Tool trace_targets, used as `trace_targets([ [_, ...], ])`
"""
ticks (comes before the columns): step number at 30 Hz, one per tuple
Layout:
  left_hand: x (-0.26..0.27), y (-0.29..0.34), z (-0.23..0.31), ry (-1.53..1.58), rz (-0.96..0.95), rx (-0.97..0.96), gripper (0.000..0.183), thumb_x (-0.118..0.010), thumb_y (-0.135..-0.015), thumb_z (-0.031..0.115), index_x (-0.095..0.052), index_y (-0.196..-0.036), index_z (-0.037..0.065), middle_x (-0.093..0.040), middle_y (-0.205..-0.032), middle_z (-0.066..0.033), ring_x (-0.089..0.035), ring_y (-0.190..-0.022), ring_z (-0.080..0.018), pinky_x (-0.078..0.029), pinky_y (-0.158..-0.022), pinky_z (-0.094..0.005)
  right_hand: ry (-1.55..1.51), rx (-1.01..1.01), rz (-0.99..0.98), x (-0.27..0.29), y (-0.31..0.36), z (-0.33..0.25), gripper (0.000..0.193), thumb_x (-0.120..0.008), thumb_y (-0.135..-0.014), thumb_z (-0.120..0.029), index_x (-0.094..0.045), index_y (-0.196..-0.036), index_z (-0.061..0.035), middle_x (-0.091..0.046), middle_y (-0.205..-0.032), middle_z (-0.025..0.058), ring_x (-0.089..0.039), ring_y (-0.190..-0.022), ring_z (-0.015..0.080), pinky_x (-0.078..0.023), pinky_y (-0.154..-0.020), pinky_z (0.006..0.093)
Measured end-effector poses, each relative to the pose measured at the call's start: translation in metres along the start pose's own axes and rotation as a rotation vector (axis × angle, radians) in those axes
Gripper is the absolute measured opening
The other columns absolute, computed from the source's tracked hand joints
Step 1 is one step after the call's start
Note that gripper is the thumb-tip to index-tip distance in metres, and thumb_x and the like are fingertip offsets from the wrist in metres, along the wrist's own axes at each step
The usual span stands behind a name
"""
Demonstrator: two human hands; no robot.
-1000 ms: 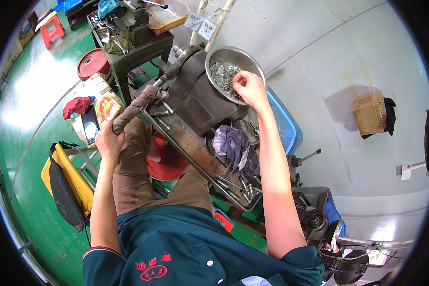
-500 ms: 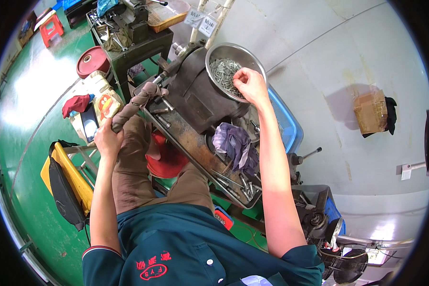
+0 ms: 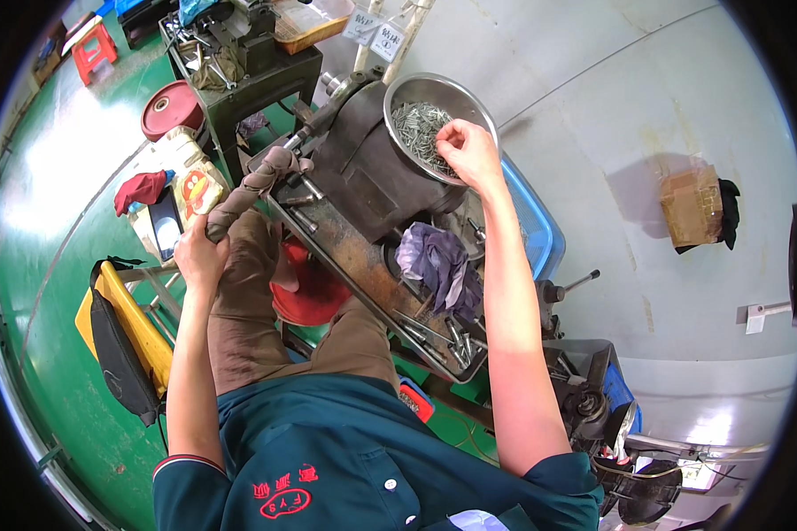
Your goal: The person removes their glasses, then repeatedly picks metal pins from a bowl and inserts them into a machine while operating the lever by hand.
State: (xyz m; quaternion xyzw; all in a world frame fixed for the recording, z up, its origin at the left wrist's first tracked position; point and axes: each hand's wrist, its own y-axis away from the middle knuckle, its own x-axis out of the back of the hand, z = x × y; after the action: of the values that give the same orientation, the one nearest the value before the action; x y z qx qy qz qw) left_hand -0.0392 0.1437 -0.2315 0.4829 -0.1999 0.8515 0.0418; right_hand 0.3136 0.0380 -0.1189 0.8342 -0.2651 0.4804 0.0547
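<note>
My left hand is closed round the lower end of a lever handle wrapped in brown cloth strip. The lever joins the dark machine in front of me. My right hand is over a round steel bowl, thumb and fingers pinched together. Many small grey metal pins lie in the bowl, right beside those fingertips. Whatever the pinch holds is too small to make out. A crumpled purple rag rests on the machine's tray, left of my right forearm.
Loose metal tools lie in the tray's near end. A blue plastic bin stands right of the bowl. A yellow stool with a black bag is at left; a red stool is below the tray. A cardboard box hangs on the wall.
My right hand has shifted very slightly at the bowl, its fingers still pinched. The left hand keeps its grip, and the lever stands at about the same angle.
</note>
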Motion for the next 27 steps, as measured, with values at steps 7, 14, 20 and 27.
trace_targets([
  [7,0.001,0.0,0.002,0.001,-0.007,0.006,0.026,-0.06,-0.06,0.019,-0.053,-0.081,0.005,-0.058,-0.07,-0.0178,-0.056,-0.069,-0.0347,-0.044,-0.06,-0.0416,-0.008,-0.035,-0.003,0.001,0.0,-0.001,0.013,-0.055,-0.064,-0.014,-0.06,-0.073,-0.0056,-0.06,-0.066,0.0091,-0.059,-0.064,0.02,-0.045,-0.061,0.0302],
  [14,0.004,0.001,0.003,-0.011,-0.008,0.013,0.024,-0.061,-0.06,0.019,-0.052,-0.078,0.005,-0.057,-0.07,-0.0176,-0.056,-0.069,-0.0345,-0.044,-0.06,-0.0417,-0.004,-0.019,0.014,-0.002,-0.001,0.002,0.012,-0.058,-0.064,-0.014,-0.061,-0.072,-0.0053,-0.06,-0.065,0.0089,-0.059,-0.063,0.0194,-0.045,-0.061,0.0298],
  [20,0.001,-0.001,0.001,-0.002,-0.023,-0.011,0.025,-0.06,-0.061,0.019,-0.052,-0.08,0.005,-0.057,-0.071,-0.0175,-0.056,-0.069,-0.0343,-0.044,-0.06,-0.0416,-0.18,-0.014,0.034,0.002,-0.001,0.007,0.008,-0.062,-0.068,-0.007,-0.059,-0.072,-0.0009,-0.06,-0.064,0.004,-0.054,-0.058,0.0078,-0.042,-0.055,0.0218],
  [27,0.0,0.0,0.001,-0.025,-0.011,-0.025,0.026,-0.06,-0.06,0.02,-0.052,-0.08,0.005,-0.057,-0.071,-0.0178,-0.055,-0.07,-0.0345,-0.044,-0.06,-0.0414,-0.664,-0.046,0.119,0.027,0.007,0.006,0.01,-0.061,-0.068,-0.004,-0.057,-0.076,0.0002,-0.06,-0.071,0.0066,-0.056,-0.067,0.0095,-0.043,-0.064,0.0205],
])
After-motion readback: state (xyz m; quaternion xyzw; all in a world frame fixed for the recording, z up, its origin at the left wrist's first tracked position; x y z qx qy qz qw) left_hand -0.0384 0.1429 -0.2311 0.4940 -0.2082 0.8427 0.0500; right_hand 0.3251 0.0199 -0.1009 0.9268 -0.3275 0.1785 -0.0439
